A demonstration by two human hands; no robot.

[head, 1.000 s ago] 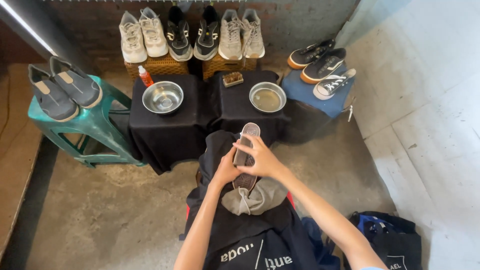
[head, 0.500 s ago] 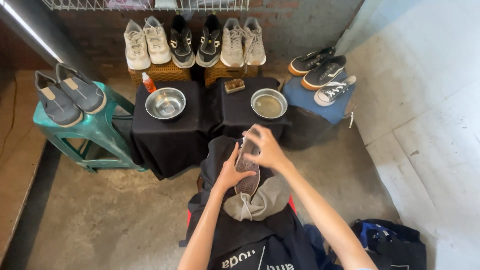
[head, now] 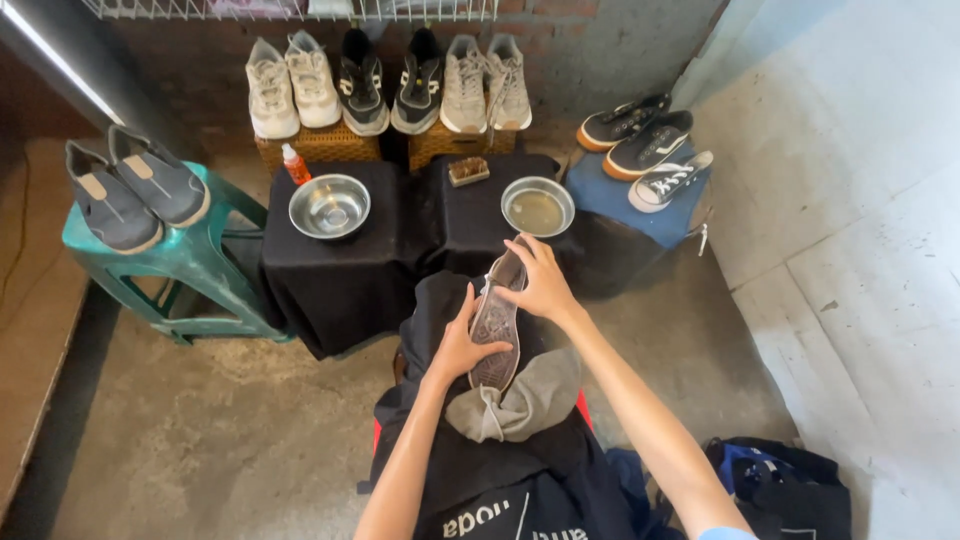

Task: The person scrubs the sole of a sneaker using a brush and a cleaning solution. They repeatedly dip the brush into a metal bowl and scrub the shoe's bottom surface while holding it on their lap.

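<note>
A shoe (head: 493, 335) lies sole-up over my lap, its grey patterned sole facing me. My left hand (head: 462, 345) grips its left side near the heel. My right hand (head: 538, 283) is closed over the toe end. Under the heel a grey cloth (head: 527, 402) is bunched on the black apron (head: 480, 470) across my knees. Just beyond my right hand a metal bowl (head: 537, 206) with murky liquid rests on a black-draped stand (head: 460, 225).
A second metal bowl (head: 329, 205), an orange bottle (head: 293, 164) and a brush (head: 468, 171) sit on the black stands. Several shoes line wicker boxes (head: 320, 146) at the wall; dark shoes sit on a teal stool (head: 160, 255), sneakers on a blue stool (head: 630, 212). A dark bag (head: 780, 485) lies lower right.
The shoe has turned so its sole faces up more fully; my right hand has shifted toward the toe and the left hand has closed in on the heel side.
</note>
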